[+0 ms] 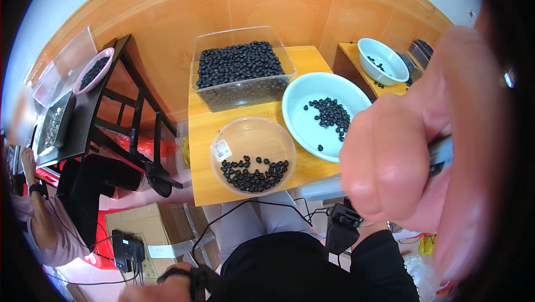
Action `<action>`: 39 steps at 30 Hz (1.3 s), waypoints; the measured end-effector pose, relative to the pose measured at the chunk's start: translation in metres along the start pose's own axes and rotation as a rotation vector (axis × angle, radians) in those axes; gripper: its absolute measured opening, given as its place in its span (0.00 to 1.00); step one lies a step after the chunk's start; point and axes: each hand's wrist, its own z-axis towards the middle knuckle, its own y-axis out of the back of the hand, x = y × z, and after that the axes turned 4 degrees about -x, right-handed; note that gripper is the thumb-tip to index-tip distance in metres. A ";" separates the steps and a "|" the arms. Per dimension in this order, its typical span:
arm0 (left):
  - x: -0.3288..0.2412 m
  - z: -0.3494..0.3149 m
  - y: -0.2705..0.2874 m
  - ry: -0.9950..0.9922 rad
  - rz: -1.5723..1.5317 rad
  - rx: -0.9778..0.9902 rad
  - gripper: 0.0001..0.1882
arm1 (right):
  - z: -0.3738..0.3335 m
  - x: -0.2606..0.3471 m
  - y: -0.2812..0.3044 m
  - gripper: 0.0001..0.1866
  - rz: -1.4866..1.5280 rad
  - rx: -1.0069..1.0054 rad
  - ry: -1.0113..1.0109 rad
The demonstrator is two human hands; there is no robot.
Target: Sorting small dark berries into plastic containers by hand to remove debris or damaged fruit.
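My right hand is raised very close at the right, its fingers curled. A greyish edge shows between them, too little to name. My left hand, partly cut off and blurred at the lower edge, has a black device at its wrist; its fingers do not show clearly. Before me on the yellow wooden table, a round clear tray holds small black bead-like pieces. Behind it, a clear plastic box is heaped with similar pieces. The light blue basin, partly behind my right hand, holds a smaller cluster.
At the left, a person's hand is over a dark table with a pink basin and a metal tray. Another blue basin stands on a table at the right. Cardboard boxes and black cables lie below the table.
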 end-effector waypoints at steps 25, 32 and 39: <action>0.057 -0.243 0.161 1.647 1.447 0.408 0.08 | -0.181 -0.119 0.072 0.12 -0.673 -0.725 -0.732; 0.037 -0.172 0.140 1.822 0.599 -0.659 0.07 | -0.186 -0.123 0.068 0.10 -0.963 -0.544 -0.786; 0.010 -0.190 0.114 1.700 0.140 -1.145 0.10 | -0.192 -0.137 0.055 0.08 -0.895 -0.528 -0.783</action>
